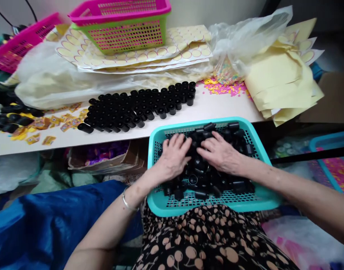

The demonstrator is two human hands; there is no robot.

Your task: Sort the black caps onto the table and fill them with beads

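A turquoise plastic basket (153, 161) rests on my lap, partly filled with loose black plastic caps (201, 195). My left hand (174, 155) lies over the caps on the basket's left side, fingers spread and pointing away from me. Opposite it, my right hand (221, 153) reaches in from the right with its fingers apart and slightly bent, the tips among the caps. I see no cap gripped in either hand, though what is under the palms is hidden. On the white table, many more black caps (141, 107) stand upright in close rows; one at the left front lies tilted.
A pink and green basket (127, 32) sits on printed sheets (186, 54) at the back. Pink and yellow small pieces (225, 88) lie beside a clear bag (231, 48) and yellowish paper (284, 78). Small yellow packets (48, 123) lie left. A cardboard box (127, 159) is under the table.
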